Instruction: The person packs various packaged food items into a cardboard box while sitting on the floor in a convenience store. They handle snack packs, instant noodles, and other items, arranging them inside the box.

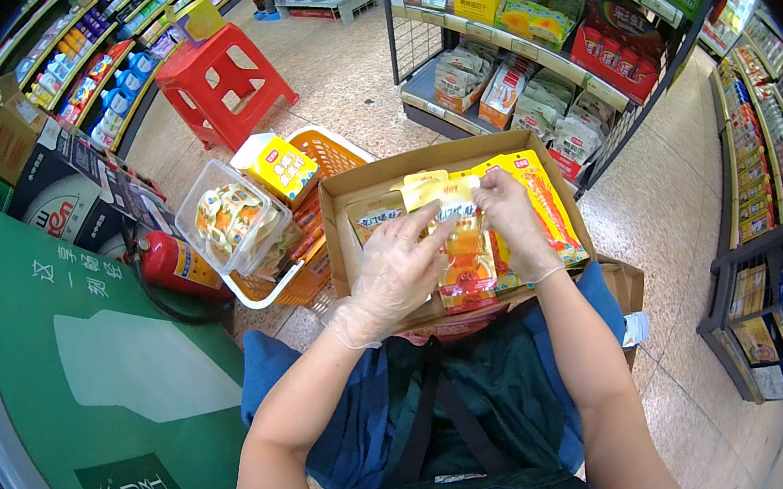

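Note:
Both hands wear clear plastic gloves above a shallow cardboard box (341, 238) before me. My right hand (509, 211) pinches the top edge of a yellow and red snack packet (469, 272), which hangs over the box. My left hand (400, 260) is at the same packet's left side, fingers bent; whether they grip it cannot be told. Yellow packets with a red crayfish-like picture (546, 212) lie at the box's right. A brownish packet (374, 219) lies at its left, partly hidden by my left hand.
Left of the box stands an orange basket (330, 149) with a clear plastic tub of packets (229, 221) and a yellow carton (287, 169). Around are a red stool (228, 78), a red fire extinguisher (183, 267), a green panel (126, 373) and a snack rack (444, 112) ahead.

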Demonstrator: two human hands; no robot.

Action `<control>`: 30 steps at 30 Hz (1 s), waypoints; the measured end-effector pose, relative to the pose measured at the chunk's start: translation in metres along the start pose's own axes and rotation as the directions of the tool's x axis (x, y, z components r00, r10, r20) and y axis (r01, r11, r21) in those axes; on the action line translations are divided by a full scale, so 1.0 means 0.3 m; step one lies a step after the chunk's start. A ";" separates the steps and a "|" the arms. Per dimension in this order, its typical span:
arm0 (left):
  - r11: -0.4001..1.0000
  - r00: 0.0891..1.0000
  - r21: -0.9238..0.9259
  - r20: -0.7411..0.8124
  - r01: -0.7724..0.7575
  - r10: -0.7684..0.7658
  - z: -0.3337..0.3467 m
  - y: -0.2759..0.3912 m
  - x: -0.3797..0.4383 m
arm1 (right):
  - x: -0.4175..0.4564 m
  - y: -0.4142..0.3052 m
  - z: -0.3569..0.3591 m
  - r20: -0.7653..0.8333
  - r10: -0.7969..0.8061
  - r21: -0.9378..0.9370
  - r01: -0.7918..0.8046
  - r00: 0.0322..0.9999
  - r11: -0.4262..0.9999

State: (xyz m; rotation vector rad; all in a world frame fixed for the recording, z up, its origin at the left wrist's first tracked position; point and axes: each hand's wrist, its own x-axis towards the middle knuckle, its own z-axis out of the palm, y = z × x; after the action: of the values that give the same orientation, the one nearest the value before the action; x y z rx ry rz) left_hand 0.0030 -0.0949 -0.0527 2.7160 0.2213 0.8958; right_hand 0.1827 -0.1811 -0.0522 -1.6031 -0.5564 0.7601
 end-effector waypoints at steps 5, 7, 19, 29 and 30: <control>0.974 0.944 0.172 0.318 -0.146 0.085 0.111 0.022 -0.011 | 0.060 0.164 -0.032 0.039 0.002 -0.499 0.018 0.999 0.867; 0.966 0.910 0.200 0.409 -0.163 0.069 0.128 0.030 -0.020 | 0.038 0.124 -0.020 0.047 0.031 -0.601 0.003 0.998 0.799; 0.974 0.937 0.165 0.337 -0.155 0.093 0.136 0.019 -0.019 | -0.009 0.046 0.039 0.132 -0.263 -0.777 0.264 0.956 0.571; 0.941 0.927 0.230 -0.340 0.248 -0.161 -0.077 -0.108 -0.001 | 0.006 0.053 0.194 0.255 -0.582 -0.432 0.630 0.772 0.646; 0.933 0.921 0.222 -0.335 0.282 -0.199 -0.080 -0.141 -0.011 | 0.010 0.061 0.206 0.269 -0.582 -0.445 0.635 0.767 0.632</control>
State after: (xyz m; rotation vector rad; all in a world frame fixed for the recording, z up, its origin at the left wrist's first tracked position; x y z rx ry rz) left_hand -0.0168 -0.0505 -0.0488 2.6816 0.7783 1.2900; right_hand 0.1381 -0.1406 -0.0750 -1.6892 -1.3966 0.1589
